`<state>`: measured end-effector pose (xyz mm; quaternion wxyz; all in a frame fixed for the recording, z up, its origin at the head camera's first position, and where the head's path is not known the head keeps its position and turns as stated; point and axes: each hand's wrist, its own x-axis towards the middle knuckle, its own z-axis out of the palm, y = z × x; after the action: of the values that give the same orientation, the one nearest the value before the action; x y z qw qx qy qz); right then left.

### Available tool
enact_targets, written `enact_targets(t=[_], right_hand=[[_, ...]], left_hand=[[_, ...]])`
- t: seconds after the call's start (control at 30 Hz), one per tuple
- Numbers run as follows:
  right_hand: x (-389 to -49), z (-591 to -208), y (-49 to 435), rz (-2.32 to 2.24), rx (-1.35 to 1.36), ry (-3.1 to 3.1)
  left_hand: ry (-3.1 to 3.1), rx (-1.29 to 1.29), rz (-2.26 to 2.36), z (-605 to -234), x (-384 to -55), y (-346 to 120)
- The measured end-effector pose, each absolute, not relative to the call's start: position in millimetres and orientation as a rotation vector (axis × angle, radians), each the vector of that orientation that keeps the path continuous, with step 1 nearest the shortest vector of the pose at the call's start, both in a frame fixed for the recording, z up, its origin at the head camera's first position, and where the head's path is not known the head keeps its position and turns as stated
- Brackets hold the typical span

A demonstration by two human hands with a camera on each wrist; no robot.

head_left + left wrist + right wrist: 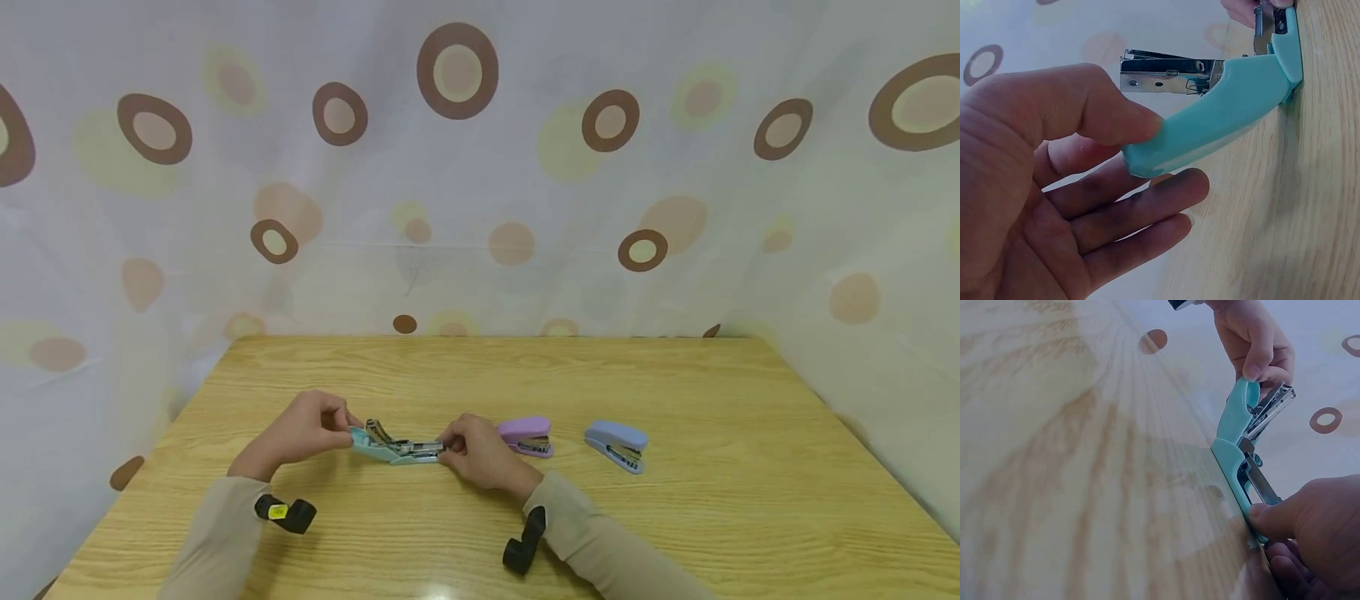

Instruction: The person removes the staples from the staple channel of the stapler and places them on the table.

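Observation:
A mint-green stapler [386, 450] lies swung wide open on the wooden table, its metal parts exposed. My left hand [306, 429] pinches the end of its top cover between thumb and fingers; in the left wrist view that cover [1210, 119] slants up off the table. At the other end, my right hand [480, 454] grips the base, with the thumb [1266, 519] along its side in the right wrist view. A metal magazine arm [1269, 409] sticks up between cover and base.
Just right of my right hand stands a purple stapler [527, 435]. Farther right is a blue-lilac stapler [618, 444], angled on the table [712, 517]. A patterned curtain [480, 175] hangs behind the table's back edge.

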<state>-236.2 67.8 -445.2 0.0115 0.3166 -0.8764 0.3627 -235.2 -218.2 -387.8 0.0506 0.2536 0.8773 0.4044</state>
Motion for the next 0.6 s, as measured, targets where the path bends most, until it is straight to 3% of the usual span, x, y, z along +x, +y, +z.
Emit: enact_targets(t=[0.6], right_hand=[[-236.6,-438.3,63.1,0.931,1.192,-2.723]], left_hand=[[2.712,0.836,1.143,-385.9,-233.2,-218.7]])
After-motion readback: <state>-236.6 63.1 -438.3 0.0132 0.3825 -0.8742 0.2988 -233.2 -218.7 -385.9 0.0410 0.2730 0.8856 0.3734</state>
